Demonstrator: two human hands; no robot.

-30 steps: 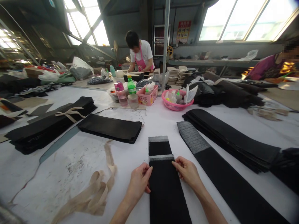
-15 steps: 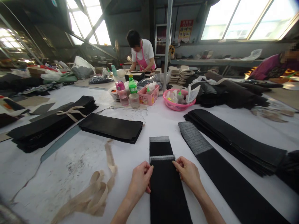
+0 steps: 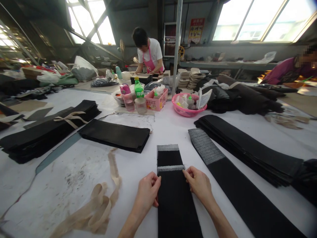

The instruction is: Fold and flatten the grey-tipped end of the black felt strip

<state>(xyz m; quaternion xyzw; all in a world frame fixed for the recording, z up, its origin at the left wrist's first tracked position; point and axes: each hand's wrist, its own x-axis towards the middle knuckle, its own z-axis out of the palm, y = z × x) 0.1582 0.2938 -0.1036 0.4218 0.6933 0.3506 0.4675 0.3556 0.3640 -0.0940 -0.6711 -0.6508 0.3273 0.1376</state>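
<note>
A black fabric strip (image 3: pixel 175 201) with a grey top edge runs toward me over the white table. My left hand (image 3: pixel 148 191) pinches its left edge near the top, thumb against the forefinger. Opposite, my right hand (image 3: pixel 198 182) pinches the right edge at about the same height. Beneath the strip's top edge, a second black piece (image 3: pixel 169 158) with a grey end band sticks out farther away. To the right lies a long black strip (image 3: pixel 237 185) with a grey quilted-looking end.
A stack of black strips (image 3: pixel 247 145) lies at right. On the left are a black stack (image 3: pixel 114 135), a tied bundle (image 3: pixel 49 130) and a loose beige ribbon (image 3: pixel 95 211). Farther back stand a pink basin (image 3: pixel 189 110), a pink box (image 3: pixel 156 100), bottles and a metal pole (image 3: pixel 176 49). Two people work beyond.
The view has shifted slightly, so the things on the left sit a little farther left. Both hands keep their pinch at the same place on the strip.
</note>
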